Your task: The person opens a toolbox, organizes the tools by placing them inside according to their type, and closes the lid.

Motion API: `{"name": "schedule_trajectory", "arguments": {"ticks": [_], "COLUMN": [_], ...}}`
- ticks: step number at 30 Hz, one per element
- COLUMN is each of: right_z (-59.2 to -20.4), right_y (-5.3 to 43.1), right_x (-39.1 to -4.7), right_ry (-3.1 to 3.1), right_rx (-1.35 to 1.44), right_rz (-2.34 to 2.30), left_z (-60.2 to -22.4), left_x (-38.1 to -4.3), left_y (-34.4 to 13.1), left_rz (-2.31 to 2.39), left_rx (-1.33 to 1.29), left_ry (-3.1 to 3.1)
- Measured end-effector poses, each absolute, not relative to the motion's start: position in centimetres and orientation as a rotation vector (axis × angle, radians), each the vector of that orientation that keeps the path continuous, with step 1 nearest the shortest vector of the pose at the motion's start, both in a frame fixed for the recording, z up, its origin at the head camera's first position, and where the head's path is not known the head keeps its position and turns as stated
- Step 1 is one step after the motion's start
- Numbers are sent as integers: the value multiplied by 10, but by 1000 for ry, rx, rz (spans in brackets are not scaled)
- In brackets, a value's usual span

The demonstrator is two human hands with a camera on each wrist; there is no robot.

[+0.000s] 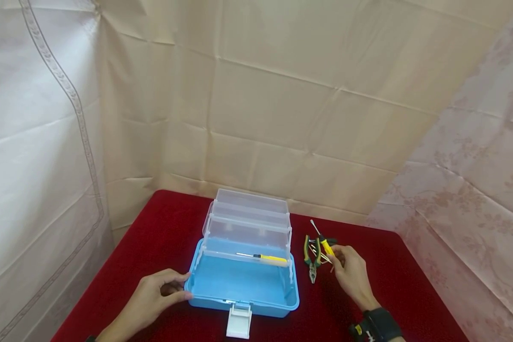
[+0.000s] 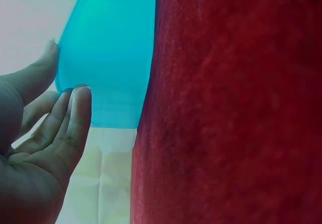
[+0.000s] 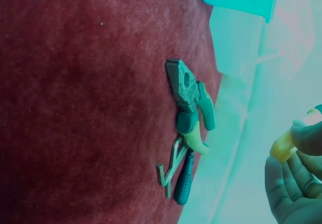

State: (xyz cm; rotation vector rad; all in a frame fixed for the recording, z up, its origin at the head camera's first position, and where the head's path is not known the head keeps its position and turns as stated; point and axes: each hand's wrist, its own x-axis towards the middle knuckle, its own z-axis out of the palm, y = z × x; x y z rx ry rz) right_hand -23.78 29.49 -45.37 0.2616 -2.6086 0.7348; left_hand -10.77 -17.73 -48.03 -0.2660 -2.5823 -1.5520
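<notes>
1. Creased beige sheeting point(image 1: 261, 109) hangs behind the work, with pink-floral cloth point(image 1: 466, 190) on the right and a pale, band-printed sheet point(image 1: 21, 118) on the left
2. Deep red, short-napped cloth point(image 1: 166, 237) covers the table
3. On it stands an open toolbox point(image 1: 269, 309) of smooth blue plastic with rounded corners; its white latch point(image 1: 239, 322) hangs at the front, and milky translucent trays point(image 1: 248, 228) rise in tiers towards the back
4. One slim screwdriver with a yellow handle point(image 1: 274, 258) lies crosswise in the lowest tray
5. Thumb and bent fingers of the left hand point(image 1: 154, 292) hold the toolbox by its near left corner; the left wrist view shows them against the blue wall
6. To the right of the box, the right hand point(image 1: 350, 273) pinches a second yellow screwdriver point(image 1: 326, 247) by its handle, the metal shaft pointing away from the person
7. Only the head view shows that shaft; the right wrist view catches just the yellow end between the digits
8. That wrist view instead clarifies the green-and-yellow pliers point(image 3: 188, 94), bent metal hex keys point(image 3: 173, 166) and a dark, textured handle point(image 3: 185, 181), lying close together on the cloth
</notes>
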Motion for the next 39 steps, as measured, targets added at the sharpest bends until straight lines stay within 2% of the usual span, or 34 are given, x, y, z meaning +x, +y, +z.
{"name": "schedule_trajectory", "arguments": {"ticks": [39], "right_z": [-447], "right_y": [271], "right_x": [-240], "right_ry": [-2573], "right_rx": [423], "right_rz": [753], "left_z": [-480], "left_x": [-107], "left_y": [-177], "left_rz": [-1561], "left_rx": [-247], "left_ry": [-2597]}}
